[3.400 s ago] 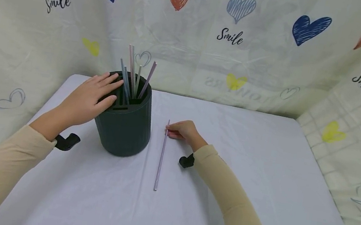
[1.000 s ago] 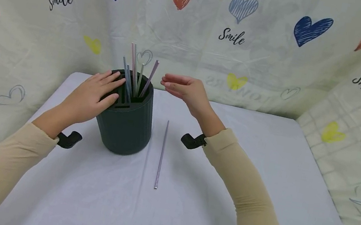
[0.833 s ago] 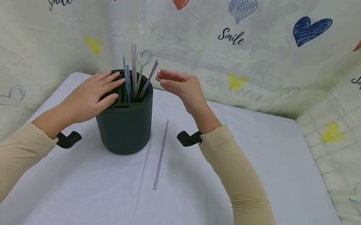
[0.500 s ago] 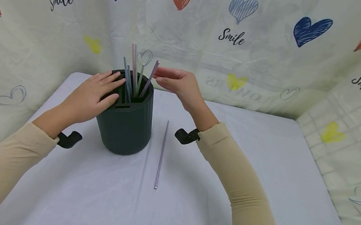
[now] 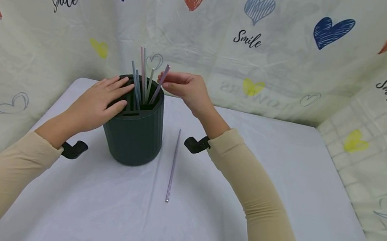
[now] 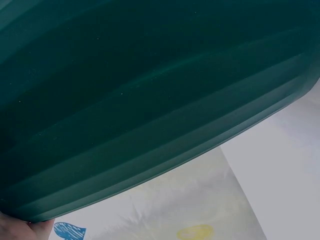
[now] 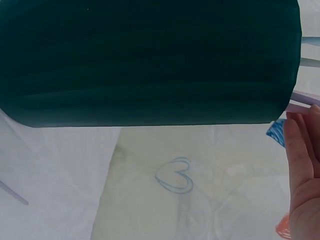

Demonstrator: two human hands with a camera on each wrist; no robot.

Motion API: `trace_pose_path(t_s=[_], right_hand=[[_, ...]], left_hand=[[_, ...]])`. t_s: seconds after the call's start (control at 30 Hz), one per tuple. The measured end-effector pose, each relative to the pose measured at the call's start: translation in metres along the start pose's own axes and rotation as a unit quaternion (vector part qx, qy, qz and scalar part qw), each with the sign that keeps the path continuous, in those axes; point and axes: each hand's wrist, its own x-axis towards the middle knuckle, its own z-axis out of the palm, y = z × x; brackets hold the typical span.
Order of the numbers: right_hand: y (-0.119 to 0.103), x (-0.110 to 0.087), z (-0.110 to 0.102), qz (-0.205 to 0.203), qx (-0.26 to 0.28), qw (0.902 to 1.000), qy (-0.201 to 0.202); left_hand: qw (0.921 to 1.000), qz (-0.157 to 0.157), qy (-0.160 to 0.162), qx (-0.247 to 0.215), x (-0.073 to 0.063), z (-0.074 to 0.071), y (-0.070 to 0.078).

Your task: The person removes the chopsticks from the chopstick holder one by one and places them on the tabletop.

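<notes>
Green and ribbed, the holder [image 5: 132, 142] stands upright on the white desk [image 5: 198, 228]. The left hand [image 5: 98, 100] rests over its near-left rim, fingers spread and fairly straight, touching but not gripping. At the far-right side, the right hand [image 5: 188, 90] has its thumb and fingers about the upper part of the purple stick [image 5: 157, 90], which sits in the holder and leans right. The gap between those fingers is narrow; whether they pinch the stick or only frame it, I cannot tell.

The step in hand looks to be taking hold of that purple stick while the other palm steadies the holder. If it is to come out, the next move calls for a light, sure pinch, then a pull along its own slant, clear of the blue sticks [image 5: 137, 85] and pink stick [image 5: 143, 68]. The loose stick [image 5: 173, 166] lies lengthwise on the desk, just right of the holder.

All lower ends inside the holder are hidden, and the left hand covers some of the slots. The holder's wall fills most of both wrist views; in the right one, the frame edge cuts off the hand and the stick tops.
</notes>
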Motion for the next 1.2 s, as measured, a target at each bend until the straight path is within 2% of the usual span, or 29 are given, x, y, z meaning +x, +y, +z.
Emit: trace_pose_path(t_s=[0.37, 0.5, 1.0, 1.2], right_hand=[[-0.001, 0.003, 0.005, 0.001, 0.017, 0.9998, 0.008], [-0.006, 0.002, 0.005, -0.012, 0.018, 0.9996, 0.016], [-0.05, -0.008, -0.006, -0.094, 0.044, 0.9931, 0.054], [-0.072, -0.018, -0.007, -0.131, 0.072, 0.9858, 0.076]], left_hand=[[1.0, 0.0, 0.001, -0.002, 0.001, 0.001, -0.001], [1.0, 0.002, 0.001, -0.002, 0.0, 0.001, -0.001], [1.0, 0.006, 0.002, 0.002, 0.0, -0.001, 0.0], [1.0, 0.006, 0.002, -0.002, -0.001, 0.0, -0.001]])
